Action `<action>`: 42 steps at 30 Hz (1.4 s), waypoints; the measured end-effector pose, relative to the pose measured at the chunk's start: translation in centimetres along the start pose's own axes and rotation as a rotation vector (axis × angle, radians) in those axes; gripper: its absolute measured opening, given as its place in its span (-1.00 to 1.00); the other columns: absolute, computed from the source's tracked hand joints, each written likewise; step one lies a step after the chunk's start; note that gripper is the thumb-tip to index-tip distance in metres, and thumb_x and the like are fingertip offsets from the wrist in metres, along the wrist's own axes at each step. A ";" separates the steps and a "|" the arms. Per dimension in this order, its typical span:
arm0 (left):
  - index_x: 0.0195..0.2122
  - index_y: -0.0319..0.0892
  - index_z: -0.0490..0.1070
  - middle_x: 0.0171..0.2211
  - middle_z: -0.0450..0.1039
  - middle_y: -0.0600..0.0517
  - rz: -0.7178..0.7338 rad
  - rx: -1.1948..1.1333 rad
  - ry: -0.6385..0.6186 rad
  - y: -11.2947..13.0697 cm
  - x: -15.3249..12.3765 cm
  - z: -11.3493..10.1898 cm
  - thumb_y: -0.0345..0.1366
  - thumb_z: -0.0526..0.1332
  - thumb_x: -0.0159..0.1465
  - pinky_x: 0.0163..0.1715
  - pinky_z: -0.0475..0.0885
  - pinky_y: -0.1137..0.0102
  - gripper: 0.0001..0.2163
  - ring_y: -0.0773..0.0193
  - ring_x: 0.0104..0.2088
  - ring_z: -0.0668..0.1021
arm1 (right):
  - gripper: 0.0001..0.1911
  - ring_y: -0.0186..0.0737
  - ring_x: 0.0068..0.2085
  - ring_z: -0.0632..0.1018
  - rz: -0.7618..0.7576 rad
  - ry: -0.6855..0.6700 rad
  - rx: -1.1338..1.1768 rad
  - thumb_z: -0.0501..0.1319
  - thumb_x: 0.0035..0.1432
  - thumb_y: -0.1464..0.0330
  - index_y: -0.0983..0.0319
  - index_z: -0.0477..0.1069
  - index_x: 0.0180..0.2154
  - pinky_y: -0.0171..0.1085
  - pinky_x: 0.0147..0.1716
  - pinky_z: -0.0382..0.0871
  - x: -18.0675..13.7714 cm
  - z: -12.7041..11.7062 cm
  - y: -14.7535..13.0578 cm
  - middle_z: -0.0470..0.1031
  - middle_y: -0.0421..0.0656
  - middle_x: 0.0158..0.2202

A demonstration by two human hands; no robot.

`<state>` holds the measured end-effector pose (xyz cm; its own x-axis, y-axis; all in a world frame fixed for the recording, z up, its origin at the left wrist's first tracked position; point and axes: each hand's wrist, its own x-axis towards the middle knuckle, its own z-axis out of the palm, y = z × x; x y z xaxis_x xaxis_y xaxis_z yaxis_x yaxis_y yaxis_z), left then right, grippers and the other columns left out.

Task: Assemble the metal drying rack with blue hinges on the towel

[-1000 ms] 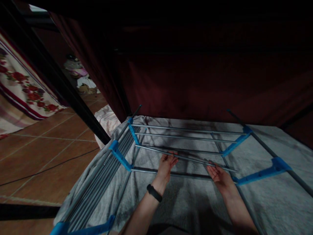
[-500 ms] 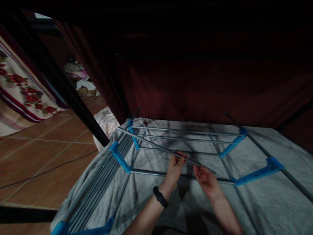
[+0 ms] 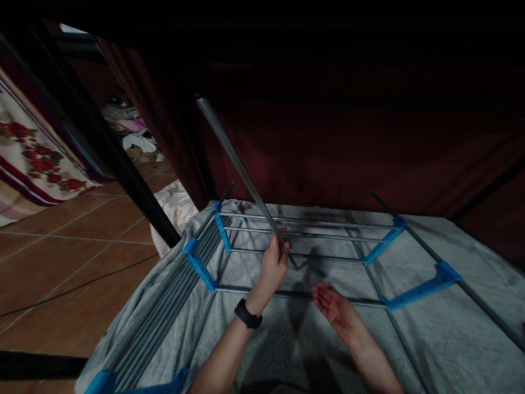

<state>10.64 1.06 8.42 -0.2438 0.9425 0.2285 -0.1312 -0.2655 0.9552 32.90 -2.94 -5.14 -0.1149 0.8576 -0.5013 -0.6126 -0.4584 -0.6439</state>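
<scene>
Above the rack [image 3: 328, 223], which lay flat on a grey blanket [image 3: 451, 328], the left hand [image 3: 274, 264] held a rod [image 3: 238, 165]. Its grip was closed round the rod near the lower end, and the rod slanted up past the rack's far left corner. Near the rack's front rail, the right hand [image 3: 333, 306] lay palm up, its grip spread and holding nothing.
</scene>
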 end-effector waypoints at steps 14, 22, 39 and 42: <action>-0.12 -0.01 0.69 -0.22 0.61 -0.07 0.227 0.282 -0.162 2.9 -0.5 1.0 -0.39 0.33 0.36 0.00 0.40 0.27 -0.83 0.01 -0.16 0.58 | -0.73 -0.17 -0.18 0.75 -0.127 0.020 -0.046 0.57 0.01 0.33 0.06 0.64 -0.21 -0.21 -0.11 0.70 -0.8 -0.2 -1.1 0.77 -0.21 -0.17; 0.09 0.04 0.68 -0.21 0.60 -0.05 0.415 0.865 -0.333 -2.3 -1.9 -0.4 -0.54 0.23 0.39 0.06 0.46 0.25 -0.60 0.10 -0.19 0.62 | -0.55 -0.13 -0.17 0.75 -0.241 0.085 -0.063 0.63 -0.10 0.28 0.14 0.65 -0.13 -0.24 -0.18 0.68 -2.2 2.0 -2.8 0.77 -0.12 -0.14; 0.21 -0.11 0.56 0.03 0.62 -0.09 0.269 1.337 -0.517 -10.0 -4.1 -3.6 -0.56 0.10 0.46 0.28 0.48 0.13 -0.59 0.08 0.10 0.63 | -0.68 -0.05 -0.20 0.75 -0.282 0.249 -0.039 0.65 -0.24 0.26 0.11 0.62 -0.41 -0.07 0.01 0.75 3.7 -4.3 -2.7 0.70 -0.15 -0.30; 0.18 -0.12 0.58 0.03 0.63 -0.11 0.250 1.383 -0.500 -10.3 -4.0 -4.8 -0.56 0.09 0.46 0.29 0.46 0.12 -0.60 0.07 0.11 0.62 | -0.68 -0.07 -0.18 0.75 -0.286 0.244 -0.053 0.62 -0.26 0.29 0.12 0.61 -0.41 -0.13 0.01 0.74 4.7 -5.8 -3.3 0.72 -0.14 -0.27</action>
<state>8.36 -0.92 -3.22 0.2618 0.9491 0.1753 0.9251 -0.2985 0.2347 38.87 1.26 -8.73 0.2479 0.8749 -0.4160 -0.5510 -0.2258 -0.8034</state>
